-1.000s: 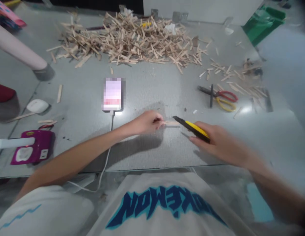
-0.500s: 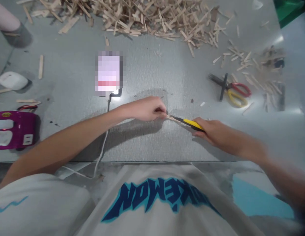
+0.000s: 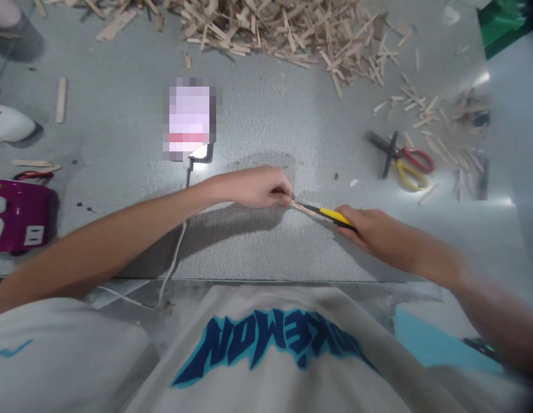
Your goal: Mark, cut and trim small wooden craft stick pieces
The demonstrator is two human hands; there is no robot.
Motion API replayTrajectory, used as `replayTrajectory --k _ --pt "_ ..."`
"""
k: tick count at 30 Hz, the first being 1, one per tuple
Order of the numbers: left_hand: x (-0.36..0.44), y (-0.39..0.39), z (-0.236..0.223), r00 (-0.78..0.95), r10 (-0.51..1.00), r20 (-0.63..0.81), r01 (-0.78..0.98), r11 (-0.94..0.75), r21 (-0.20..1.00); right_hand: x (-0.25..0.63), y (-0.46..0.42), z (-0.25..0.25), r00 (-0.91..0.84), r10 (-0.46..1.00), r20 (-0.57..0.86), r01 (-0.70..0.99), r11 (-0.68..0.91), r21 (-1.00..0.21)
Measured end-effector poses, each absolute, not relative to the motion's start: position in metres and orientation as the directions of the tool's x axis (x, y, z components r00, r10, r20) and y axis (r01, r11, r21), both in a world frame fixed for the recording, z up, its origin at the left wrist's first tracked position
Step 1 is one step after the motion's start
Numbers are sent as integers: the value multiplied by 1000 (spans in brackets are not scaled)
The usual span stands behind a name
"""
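Note:
Over the middle of the table my left hand (image 3: 266,186) pinches a thin pale wooden stick (image 3: 307,210), which sticks out to the right of the fingertips. My right hand (image 3: 365,226) is closed around a yellow-and-black utility knife (image 3: 333,215). The knife's narrow dark front end lies along the stick and reaches almost to my left fingertips. Whether the edge bites into the wood is too small to tell. My left fingers hide the stick's other end.
A heap of wooden sticks (image 3: 266,28) spreads along the far side. Red-and-yellow-handled pliers (image 3: 410,163) lie right, near scattered slivers (image 3: 425,109). A phone (image 3: 189,115) with a white cable (image 3: 174,258) lies behind my left forearm. A purple device (image 3: 21,212) and white mouse (image 3: 11,123) sit left.
The view has shifted slightly, so things at the left edge sit further left and higher. Both hands keep their hold on the stick and the knife, hardly moving.

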State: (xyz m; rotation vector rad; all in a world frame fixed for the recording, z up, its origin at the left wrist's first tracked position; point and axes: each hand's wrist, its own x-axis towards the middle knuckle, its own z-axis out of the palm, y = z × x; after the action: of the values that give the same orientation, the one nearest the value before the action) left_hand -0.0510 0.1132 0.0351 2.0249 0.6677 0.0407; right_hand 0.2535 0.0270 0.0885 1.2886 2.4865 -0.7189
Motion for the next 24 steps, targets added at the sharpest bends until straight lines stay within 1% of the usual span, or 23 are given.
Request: replayTrajectory --k 4,7,12,15,18,24 --pt "-50 112 34 857 473 -204 423 -422 802 250 30 89 -582 670 -460 810 530 -253" --pt "-49 110 29 856 495 -148 401 -455 795 248 28 86 -582 666 -467 803 562 -199" --pt "-48 107 22 849 522 -81 368 -475 799 243 25 90 -544 666 -510 821 550 -156" --pt "-48 106 21 846 530 -56 361 -491 793 239 27 101 -538 650 -537 822 547 -160" --pt "-48 105 20 841 537 -61 364 -479 799 237 30 105 -541 631 -556 820 542 -183" --pt "-46 107 18 846 530 -54 360 -493 792 239 33 88 -533 633 -561 824 540 -172"
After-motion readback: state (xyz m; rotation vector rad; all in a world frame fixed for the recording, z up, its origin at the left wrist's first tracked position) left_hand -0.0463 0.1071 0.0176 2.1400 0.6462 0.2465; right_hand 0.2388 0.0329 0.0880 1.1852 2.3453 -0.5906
